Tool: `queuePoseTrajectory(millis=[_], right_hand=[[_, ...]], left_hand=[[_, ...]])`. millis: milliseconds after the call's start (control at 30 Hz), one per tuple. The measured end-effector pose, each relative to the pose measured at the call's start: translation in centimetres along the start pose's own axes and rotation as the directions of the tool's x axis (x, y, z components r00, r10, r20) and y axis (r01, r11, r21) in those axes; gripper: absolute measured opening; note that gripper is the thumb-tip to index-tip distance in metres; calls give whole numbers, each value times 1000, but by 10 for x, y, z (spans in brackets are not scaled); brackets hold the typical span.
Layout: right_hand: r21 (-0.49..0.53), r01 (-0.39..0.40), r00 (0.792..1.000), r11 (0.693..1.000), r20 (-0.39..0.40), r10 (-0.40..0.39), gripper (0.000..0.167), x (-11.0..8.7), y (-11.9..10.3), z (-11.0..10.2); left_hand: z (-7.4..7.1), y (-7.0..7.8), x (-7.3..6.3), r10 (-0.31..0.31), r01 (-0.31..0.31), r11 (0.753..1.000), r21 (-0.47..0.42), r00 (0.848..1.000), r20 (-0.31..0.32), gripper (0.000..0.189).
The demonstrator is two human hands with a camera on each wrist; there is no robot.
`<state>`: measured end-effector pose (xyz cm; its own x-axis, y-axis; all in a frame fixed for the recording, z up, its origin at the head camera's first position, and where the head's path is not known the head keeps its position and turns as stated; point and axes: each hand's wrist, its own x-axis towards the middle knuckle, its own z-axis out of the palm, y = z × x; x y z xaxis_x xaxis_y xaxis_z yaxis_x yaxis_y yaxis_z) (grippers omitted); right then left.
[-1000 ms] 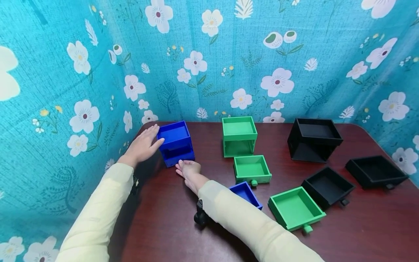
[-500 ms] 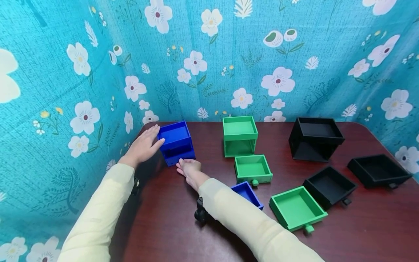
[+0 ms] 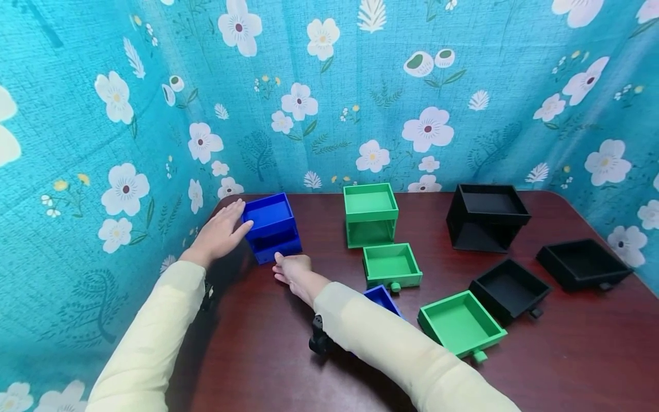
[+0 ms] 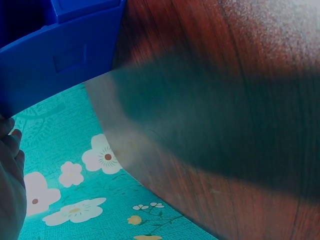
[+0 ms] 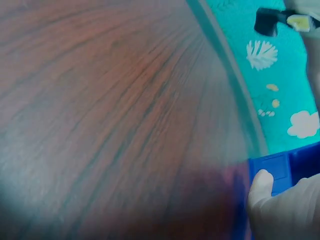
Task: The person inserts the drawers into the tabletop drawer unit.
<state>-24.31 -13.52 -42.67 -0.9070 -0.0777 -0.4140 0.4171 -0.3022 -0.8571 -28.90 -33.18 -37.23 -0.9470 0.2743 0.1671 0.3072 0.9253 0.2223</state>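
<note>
A small blue drawer cabinet (image 3: 268, 213) stands at the table's far left, its top a shallow tray. My left hand (image 3: 218, 230) lies along its left side with extended fingers, the thumb near the top front edge. In the left wrist view, fingertips meet the edge of the blue cabinet (image 4: 55, 65). A blue drawer (image 3: 275, 250) fills the lower slot, and the slot above it is open. My right hand (image 3: 296, 272) pinches at the middle of that drawer's front, thumb uppermost; the hand hides the grip point. In the right wrist view, the thumb (image 5: 262, 185) overlaps the blue front.
Right of it stand a green cabinet (image 3: 370, 203) and a black cabinet (image 3: 486, 203). Loose drawers lie in front: green ones (image 3: 391, 262) (image 3: 460, 321), black ones (image 3: 509, 286) (image 3: 584, 260), and a blue one (image 3: 383, 298) partly under the right sleeve. A floral curtain (image 3: 329, 86) borders the table.
Both hands keep their places at the blue cabinet. The drawer front shifts very slightly inward early on. Afterwards the head view turns a little, moving the whole scene left.
</note>
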Motion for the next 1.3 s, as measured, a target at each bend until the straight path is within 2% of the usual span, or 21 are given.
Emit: queuePoseTrajectory(millis=[267, 500, 700, 833, 1000, 1300], right_hand=[[-77, 10, 992, 997, 126, 0, 34, -16, -16, -17], [-144, 13, 967, 989, 252, 24, 33, -33, -27, -38], [-208, 51, 945, 977, 325, 20, 34, -52, -37, -57], [-245, 68, 934, 967, 356, 24, 37, -62, -44, -72], [-292, 85, 931, 953, 364, 28, 37, -71, -49, -93], [-291, 90, 912, 952, 408, 38, 42, -83, -56, -130]], left_hand=[[-1, 1, 0, -12, 12, 1000, -2, 1000, 12, 74], [-1, 1, 0, -11, 10, 1000, 6, 1000, 20, 75], [1, -1, 1, 17, -17, 1000, 14, 1000, 10, 75], [2, -2, 1, 34, -34, 999, 37, 999, -11, 74], [4, -3, 3, 55, -52, 996, 69, 997, -46, 73], [5, -4, 2, 98, -90, 993, 82, 990, -101, 68]])
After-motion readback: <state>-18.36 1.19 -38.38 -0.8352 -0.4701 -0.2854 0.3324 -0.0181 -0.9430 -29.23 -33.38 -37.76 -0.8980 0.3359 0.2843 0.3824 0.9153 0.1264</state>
